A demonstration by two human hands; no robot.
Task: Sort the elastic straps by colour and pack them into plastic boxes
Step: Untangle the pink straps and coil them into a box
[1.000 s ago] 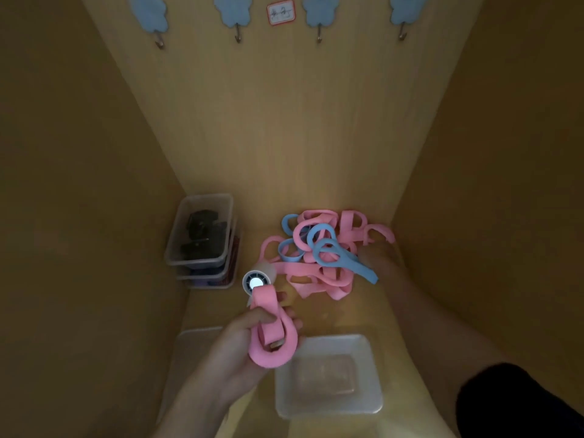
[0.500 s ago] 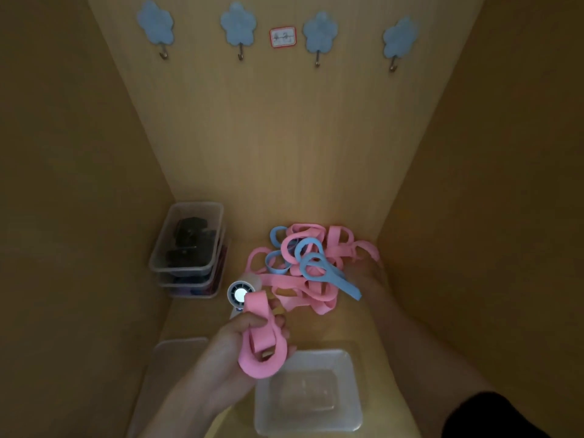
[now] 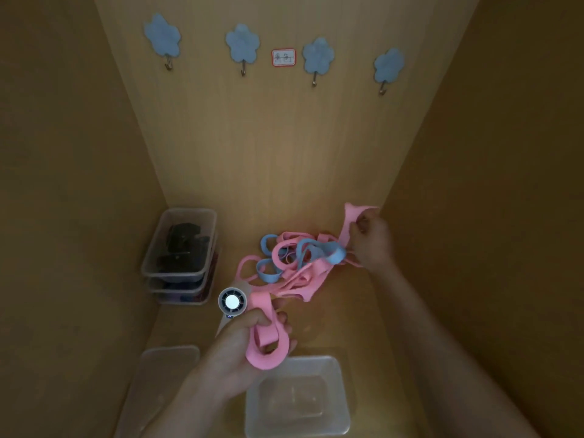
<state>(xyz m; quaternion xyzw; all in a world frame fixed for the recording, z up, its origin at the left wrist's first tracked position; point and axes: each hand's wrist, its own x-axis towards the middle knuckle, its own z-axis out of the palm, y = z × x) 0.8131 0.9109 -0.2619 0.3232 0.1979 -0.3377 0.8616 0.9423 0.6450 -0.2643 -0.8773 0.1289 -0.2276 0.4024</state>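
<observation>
**Both hands clamped on pink straps; open box below the left hand**

We find the left hand (image 3: 235, 349) low in the centre, its grip closed round a folded pink strap (image 3: 268, 349). The thumb lies over the top of the strap. The fingers curl beneath it, and the loop bulges out past them. This strap hangs just above the far left corner of an open clear plastic box (image 3: 343, 399).

The right hand (image 3: 372, 245) is at the far right of the compartment, close to the side wall (image 3: 474, 216). Its grip pinches a second pink strap (image 3: 349, 221), whose upper end is raised above the heap. We cannot tell which fingers bear on it.

The heap of straps (image 3: 294, 270), pink with several blue straps (image 3: 335, 256) tangled through, lies on the compartment floor (image 3: 341, 320) between the two hands, against the back wall.

A stack of clear boxes (image 3: 151, 248) with dark contents stands in the far left corner. A clear lid (image 3: 164, 374) lies flat at near left. A small round device with a lit white centre (image 3: 232, 301) sits just beyond the left hand.

Bare floor shows between the heap and the open box. The side walls close in on both sides.
</observation>
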